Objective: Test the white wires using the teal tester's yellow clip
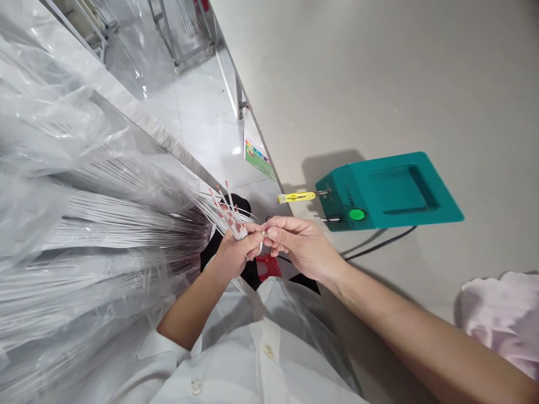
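Note:
My left hand point(236, 252) is closed around a bundle of thin white tubes with red tips point(227, 210), which fan out up and to the left from the fist. My right hand point(295, 241) meets it from the right, thumb and fingers pinched on the end of one thin tube point(261, 238) at the bundle's base. Both hands hover over my lap, just off the edge of the grey table point(379, 84). A teal box-shaped machine point(387, 191) with a green button point(357, 214) stands on the table to the right of my hands, with a yellow-handled piece point(297, 197) sticking out of its left side.
Clear plastic bags full of long white tubes point(84, 224) are stacked at the left. A black cable point(379, 244) runs from the machine along the table. A pink cloth point(505, 320) lies at the right edge. A small red object point(269, 266) sits below my hands. Metal racks point(185, 33) stand on the floor beyond.

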The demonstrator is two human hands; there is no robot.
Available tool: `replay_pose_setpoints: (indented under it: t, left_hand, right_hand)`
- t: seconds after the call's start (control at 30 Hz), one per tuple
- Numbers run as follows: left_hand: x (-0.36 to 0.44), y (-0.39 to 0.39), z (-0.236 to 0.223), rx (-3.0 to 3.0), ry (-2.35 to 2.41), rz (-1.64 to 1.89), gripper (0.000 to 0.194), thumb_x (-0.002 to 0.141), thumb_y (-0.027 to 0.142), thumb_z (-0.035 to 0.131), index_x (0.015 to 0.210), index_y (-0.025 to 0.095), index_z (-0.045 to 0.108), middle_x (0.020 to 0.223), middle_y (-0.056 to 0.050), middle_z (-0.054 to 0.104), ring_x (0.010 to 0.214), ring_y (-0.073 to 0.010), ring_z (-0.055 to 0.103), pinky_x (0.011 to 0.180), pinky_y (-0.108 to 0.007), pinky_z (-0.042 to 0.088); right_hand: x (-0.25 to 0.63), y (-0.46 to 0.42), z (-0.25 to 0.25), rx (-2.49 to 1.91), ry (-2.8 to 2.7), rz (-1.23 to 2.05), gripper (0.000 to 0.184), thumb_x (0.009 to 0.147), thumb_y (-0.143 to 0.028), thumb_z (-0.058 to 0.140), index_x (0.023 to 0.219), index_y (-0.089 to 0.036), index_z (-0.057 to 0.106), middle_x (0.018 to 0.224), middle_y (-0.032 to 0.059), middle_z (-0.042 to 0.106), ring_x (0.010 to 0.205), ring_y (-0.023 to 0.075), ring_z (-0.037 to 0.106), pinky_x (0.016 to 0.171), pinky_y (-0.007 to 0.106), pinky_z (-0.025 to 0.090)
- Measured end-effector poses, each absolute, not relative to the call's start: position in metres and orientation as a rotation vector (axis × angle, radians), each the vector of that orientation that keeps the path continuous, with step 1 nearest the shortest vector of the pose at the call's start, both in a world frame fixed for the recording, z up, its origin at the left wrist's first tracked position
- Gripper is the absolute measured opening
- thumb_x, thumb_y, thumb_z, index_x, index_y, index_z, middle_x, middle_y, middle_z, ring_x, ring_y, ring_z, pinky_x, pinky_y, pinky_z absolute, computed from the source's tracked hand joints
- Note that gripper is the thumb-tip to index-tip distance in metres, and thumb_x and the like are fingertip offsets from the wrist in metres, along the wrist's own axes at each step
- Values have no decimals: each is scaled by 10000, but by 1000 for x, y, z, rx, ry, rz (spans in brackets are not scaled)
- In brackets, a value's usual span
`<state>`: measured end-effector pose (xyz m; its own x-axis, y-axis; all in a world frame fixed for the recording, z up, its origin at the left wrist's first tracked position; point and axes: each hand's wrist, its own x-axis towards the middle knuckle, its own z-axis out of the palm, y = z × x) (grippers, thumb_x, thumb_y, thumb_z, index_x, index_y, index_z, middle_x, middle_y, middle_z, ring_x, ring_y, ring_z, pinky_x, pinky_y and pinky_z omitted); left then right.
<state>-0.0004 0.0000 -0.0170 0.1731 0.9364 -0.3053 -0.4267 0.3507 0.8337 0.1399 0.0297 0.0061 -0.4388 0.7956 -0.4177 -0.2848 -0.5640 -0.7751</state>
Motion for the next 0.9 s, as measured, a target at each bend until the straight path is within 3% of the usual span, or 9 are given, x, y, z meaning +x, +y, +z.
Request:
replay_pose_setpoints:
  t: [0.1,0.23,0.43,0.5,0.63,0.9]
  left_hand:
    - [2,0,-17,653,950,1086,211,738,352,666,741,142,641,521,46,483,402,-23,332,414,-196,224]
    - [5,-1,-12,699,1076,1069,213,743,347,651,715,136,649,642,5,585,417,-19,343,412,-207,222]
    - [12,-6,-6,898,1397,993,260,774,372,605,683,134,653,404,57,428,378,-52,355,411,-217,270]
    - [14,-4,-6,892,1447,1021,253,771,361,602,664,135,645,408,54,444,370,-50,359,402,-213,275]
    - [13,4,-2,796,1453,1178,211,756,347,620,712,142,643,550,18,591,362,-30,362,375,-200,263]
    - [10,2,0,921,1448,1058,265,776,384,603,711,133,659,582,-2,609,385,-37,371,396,-206,283]
  right_hand:
    - [140,29,5,-1079,-1019,1827,214,664,-404,731,710,-198,698,619,-7,588,554,102,551,474,232,452]
    - [144,27,1,-1136,-1522,1197,118,802,-275,607,757,-207,692,712,19,614,637,127,582,581,278,483]
    - [156,32,-5,-1051,-2156,309,173,830,-164,491,804,-184,661,774,68,640,696,164,593,588,281,439]
    - [159,33,-5,-960,-2348,109,186,806,-132,472,791,-173,653,760,74,637,671,171,575,584,296,415]
    - [160,33,-3,-869,-2533,172,200,784,-100,449,757,-172,633,700,62,610,591,163,525,539,307,378]
    - [158,40,3,-1130,-1818,967,120,864,-254,517,828,-214,624,757,34,622,729,148,579,650,285,470]
